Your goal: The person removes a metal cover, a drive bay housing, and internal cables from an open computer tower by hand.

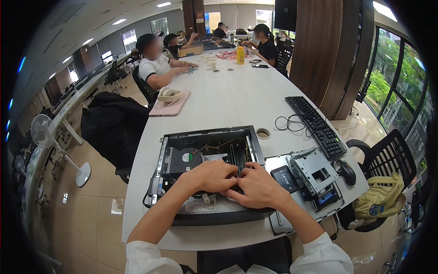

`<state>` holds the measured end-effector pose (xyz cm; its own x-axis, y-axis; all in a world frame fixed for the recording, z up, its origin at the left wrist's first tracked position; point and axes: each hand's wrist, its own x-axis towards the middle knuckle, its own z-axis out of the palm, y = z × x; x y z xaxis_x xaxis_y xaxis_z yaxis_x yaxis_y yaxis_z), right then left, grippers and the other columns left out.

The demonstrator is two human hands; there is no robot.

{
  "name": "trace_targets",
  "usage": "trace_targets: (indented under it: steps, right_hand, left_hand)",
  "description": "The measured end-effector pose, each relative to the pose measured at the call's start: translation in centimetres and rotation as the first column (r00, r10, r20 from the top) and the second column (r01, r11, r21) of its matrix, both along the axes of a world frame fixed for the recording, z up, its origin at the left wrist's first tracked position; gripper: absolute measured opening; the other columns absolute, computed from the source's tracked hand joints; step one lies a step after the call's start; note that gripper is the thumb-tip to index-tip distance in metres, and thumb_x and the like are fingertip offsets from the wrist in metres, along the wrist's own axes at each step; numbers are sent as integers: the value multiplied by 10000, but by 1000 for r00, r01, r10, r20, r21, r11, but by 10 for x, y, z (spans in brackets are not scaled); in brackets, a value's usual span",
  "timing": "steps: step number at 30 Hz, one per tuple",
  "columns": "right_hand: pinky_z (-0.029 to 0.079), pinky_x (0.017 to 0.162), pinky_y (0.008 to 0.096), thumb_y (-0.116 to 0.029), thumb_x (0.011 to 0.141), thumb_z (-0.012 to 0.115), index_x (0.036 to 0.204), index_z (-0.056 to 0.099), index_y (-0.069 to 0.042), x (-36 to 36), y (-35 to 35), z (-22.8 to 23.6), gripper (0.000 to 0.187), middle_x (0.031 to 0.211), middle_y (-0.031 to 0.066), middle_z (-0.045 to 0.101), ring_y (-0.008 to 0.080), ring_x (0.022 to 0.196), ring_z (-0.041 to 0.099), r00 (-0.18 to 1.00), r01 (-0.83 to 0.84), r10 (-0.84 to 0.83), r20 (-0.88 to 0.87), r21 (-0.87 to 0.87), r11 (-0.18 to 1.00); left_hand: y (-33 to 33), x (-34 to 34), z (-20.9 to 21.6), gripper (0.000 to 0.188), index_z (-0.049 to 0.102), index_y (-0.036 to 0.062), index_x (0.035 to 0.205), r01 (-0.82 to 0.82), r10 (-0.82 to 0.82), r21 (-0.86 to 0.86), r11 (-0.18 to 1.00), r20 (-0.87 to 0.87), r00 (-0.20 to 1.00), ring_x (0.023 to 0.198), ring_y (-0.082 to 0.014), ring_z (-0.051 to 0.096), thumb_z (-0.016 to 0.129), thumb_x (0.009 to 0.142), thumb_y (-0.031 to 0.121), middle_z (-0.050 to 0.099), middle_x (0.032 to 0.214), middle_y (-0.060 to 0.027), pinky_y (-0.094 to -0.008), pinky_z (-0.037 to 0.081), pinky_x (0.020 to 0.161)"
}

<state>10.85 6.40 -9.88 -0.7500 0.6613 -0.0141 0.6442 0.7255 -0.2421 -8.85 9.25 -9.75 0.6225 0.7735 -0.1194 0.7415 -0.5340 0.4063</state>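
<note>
An opened desktop computer case [219,218] lies flat on the white table before me, its inside facing up. Both my hands reach into its right half, close together with fingertips nearly meeting. My left hand [216,176] bends over the middle of the case, fingers curled downward. Opposite it, my right hand [261,187] is closed, its thumb pointing toward the left hand. Whatever the fingers grip is hidden beneath them. Left of the hands sits a round black fan housing [183,160] with a green-and-white label. Thin cables [223,144] cross the far part of the case.
Right of the case, a metal side panel [277,221] carries a black solid-state drive [284,178] and a silver drive bracket [315,170]. Beyond are a tape roll [263,133], keyboard [315,123] and mouse [345,171]. Headphones [169,94] rest on a pink folder [166,107]. Several people sit farther off.
</note>
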Motion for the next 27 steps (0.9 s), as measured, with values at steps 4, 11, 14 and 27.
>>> trace_targets:
  steps: [4,11,14,27]
  right_hand:
    - [373,1106,489,-511,1020,483,793,757,-20,5,2,-20,606,671,149,679,311,773,684,983,-11,43,-178,176,984]
    - [357,1145,511,-317,927,594,802,744,-5,4,-1,-12,369,767,166,710,311,895,687,961,89,-30,-276,204,975]
    - [405,1110,515,-216,858,636,769,726,-8,5,-1,-9,244,750,168,699,311,848,684,853,129,-35,-521,146,981]
    - [525,938,469,-311,1003,545,1041,724,16,-23,114,-21,375,1067,236,710,387,1059,667,939,223,-170,-300,150,963]
  left_hand:
    - [0,3,7,339,674,24,984,10,-11,-8,1000,-33,999,809,-381,673,533,913,324,693,836,-183,-477,522,750]
    - [8,12,-6,280,686,18,1057,-63,-35,391,918,238,971,1109,-301,591,600,961,266,648,1155,-118,-413,485,916]
    - [18,9,-25,352,701,35,1197,-91,-22,407,909,266,964,1224,-299,545,563,999,290,630,1288,-127,-432,440,1039]
    - [21,3,-39,531,575,8,1368,103,-116,204,973,52,992,1341,-370,493,391,1089,420,554,1407,-229,-483,343,1162]
